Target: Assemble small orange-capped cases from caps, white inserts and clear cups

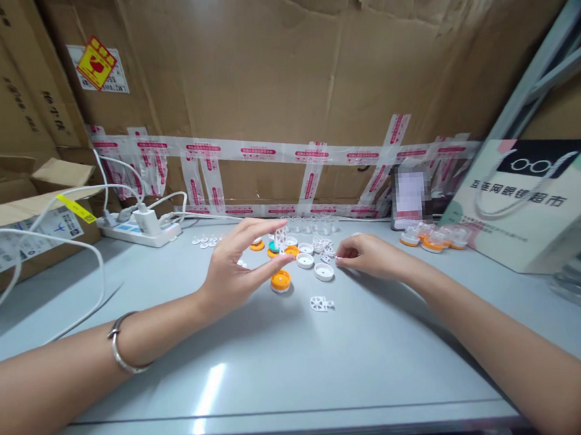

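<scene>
Between the thumb and forefinger of my left hand [238, 257], a small white openwork plastic piece [281, 240] is held upright above the table. My right hand [369, 255] has its fingertips pinched at the table, beside a cluster of white openwork pieces [323, 245]; whether anything is in the pinch is hidden. Close by are round white caps [324, 272] and an orange round cap [280, 281] with a white base. More orange pieces and a green one lie partly behind my left fingers. A flat white wheel-shaped piece [319, 303] rests alone nearer to me.
Clear plastic cups [315, 224] stand in a row at the back. Small white parts [204, 240] lie left. To the right are orange-and-clear pieces [434, 238], a phone [410, 197] and a paper bag [521, 210]. A power strip [144, 232] with cables sits left, before cardboard [262, 68].
</scene>
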### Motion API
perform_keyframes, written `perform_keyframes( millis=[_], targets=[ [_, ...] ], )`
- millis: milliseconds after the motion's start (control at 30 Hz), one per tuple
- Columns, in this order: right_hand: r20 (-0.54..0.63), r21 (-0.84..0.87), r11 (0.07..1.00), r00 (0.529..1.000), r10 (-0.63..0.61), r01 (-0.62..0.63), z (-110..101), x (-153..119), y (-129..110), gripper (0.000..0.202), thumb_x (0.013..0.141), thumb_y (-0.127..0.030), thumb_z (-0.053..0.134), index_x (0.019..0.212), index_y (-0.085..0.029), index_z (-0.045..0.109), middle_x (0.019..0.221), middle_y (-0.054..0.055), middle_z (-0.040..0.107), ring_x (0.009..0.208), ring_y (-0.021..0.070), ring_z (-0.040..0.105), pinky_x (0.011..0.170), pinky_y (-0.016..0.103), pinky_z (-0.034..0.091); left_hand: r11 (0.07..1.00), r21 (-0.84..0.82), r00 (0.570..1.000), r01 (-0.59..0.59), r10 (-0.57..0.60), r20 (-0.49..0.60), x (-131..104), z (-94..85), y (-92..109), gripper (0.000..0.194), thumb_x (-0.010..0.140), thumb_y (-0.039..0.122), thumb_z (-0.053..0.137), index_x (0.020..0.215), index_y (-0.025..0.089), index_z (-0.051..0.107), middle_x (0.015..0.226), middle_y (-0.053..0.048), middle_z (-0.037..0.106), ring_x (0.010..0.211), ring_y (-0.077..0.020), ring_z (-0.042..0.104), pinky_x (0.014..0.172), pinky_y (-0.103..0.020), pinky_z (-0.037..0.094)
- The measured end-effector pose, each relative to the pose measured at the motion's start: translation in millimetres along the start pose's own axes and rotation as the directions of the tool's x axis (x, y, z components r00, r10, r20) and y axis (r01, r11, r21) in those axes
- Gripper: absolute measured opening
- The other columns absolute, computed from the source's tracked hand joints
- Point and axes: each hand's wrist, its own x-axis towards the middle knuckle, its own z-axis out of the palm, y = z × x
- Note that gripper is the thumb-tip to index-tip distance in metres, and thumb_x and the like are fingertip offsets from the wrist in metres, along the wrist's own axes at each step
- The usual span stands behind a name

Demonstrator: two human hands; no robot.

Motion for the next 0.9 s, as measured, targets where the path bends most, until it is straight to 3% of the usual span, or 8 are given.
perform_keyframes(
  millis=[67,133,233,300,400,600,767,900],
  targets=[
    [-0.033,0.092,0.996,0.999,0.014,-0.011,-4,-3,-6,0.011,0.068,-0.031,0.064,0.064,-0.02,0.065,0.067,0.003,0.066,0.065,0.0191,0.058,0.06,0.03,0.04,1.0,0.007,1.0,0.0,0.0,0.0,-1,0.8,0,0.041,0.075,0.024,0.068,0.114,0.022,0.056,0.103,-0.006,0.063,0.092,-0.0166,0.058,0.081,-0.032,0.049],
    [-0.057,0.362,0.932,0.998,0.009,0.012,-5,-9,-19,0.015,0.068,-0.034,0.067,0.069,-0.02,0.066,0.069,0.003,0.066,0.067,0.018,0.058,0.063,0.03,0.042,1.0,0.019,1.0,0.013,-0.013,-0.01,-2,2.0,1,0.044,0.073,0.026,0.07,0.114,0.021,0.055,0.103,-0.006,0.064,0.091,-0.0169,0.059,0.081,-0.032,0.049],
    [-0.067,0.81,0.576,0.992,-0.103,0.114,0,-21,-45,0.02,0.068,-0.037,0.071,0.078,-0.021,0.067,0.075,0.001,0.066,0.069,0.0139,0.058,0.069,0.029,0.044,0.999,0.036,0.999,0.036,-0.035,-0.012,-3,4.9,2,0.039,0.07,0.027,0.073,0.104,0.019,0.057,0.097,-0.005,0.066,0.089,-0.0167,0.061,0.078,-0.03,0.05],
    [-0.074,0.928,0.348,0.981,-0.179,0.134,8,-29,-63,0.016,0.069,-0.034,0.072,0.079,-0.023,0.067,0.075,-0.001,0.065,0.069,0.0114,0.058,0.069,0.027,0.045,1.0,0.019,1.0,0.005,-0.005,0.007,-4,7.3,2,0.035,0.07,0.025,0.073,0.1,0.018,0.058,0.093,-0.005,0.066,0.087,-0.0158,0.062,0.078,-0.029,0.05],
    [-0.074,0.974,0.189,0.964,-0.256,0.124,19,-36,-80,0.011,0.07,-0.031,0.071,0.076,-0.022,0.067,0.071,-0.002,0.061,0.067,0.0104,0.056,0.07,0.027,0.046,0.998,-0.01,0.997,-0.067,0.067,0.042,-5,10.0,2,0.033,0.072,0.021,0.071,0.103,0.018,0.058,0.096,-0.005,0.067,0.09,-0.0158,0.062,0.081,-0.031,0.051],
    [-0.117,0.983,0.114,0.972,-0.203,0.142,28,-36,-80,0.01,0.071,-0.03,0.071,0.075,-0.022,0.066,0.072,-0.003,0.061,0.068,0.0097,0.054,0.074,0.026,0.045,0.996,0.028,0.995,-0.081,0.079,0.057,-6,10.9,0,0.034,0.072,0.02,0.071,0.105,0.021,0.06,0.099,-0.006,0.067,0.093,-0.0169,0.062,0.082,-0.033,0.052],
    [-0.062,0.991,0.101,0.976,-0.209,0.085,30,-35,-80,0.013,0.072,-0.032,0.07,0.072,-0.02,0.065,0.071,-0.002,0.06,0.069,0.0099,0.055,0.074,0.026,0.046,0.993,0.04,0.992,-0.108,0.105,0.066,-8,12.5,0,0.034,0.073,0.022,0.07,0.106,0.021,0.059,0.098,-0.005,0.066,0.093,-0.016,0.061,0.082,-0.033,0.051],
    [-0.037,0.998,0.046,0.992,-0.121,0.043,32,-34,-81,0.018,0.067,-0.028,0.075,0.078,-0.021,0.063,0.065,-0.004,0.061,0.063,0.0087,0.057,0.071,0.025,0.047,0.993,0.041,0.992,-0.108,0.104,0.077,-9,13.3,-1,0.034,0.073,0.022,0.07,0.106,0.02,0.059,0.097,-0.006,0.066,0.092,-0.0157,0.06,0.082,-0.032,0.051]
  ],
)
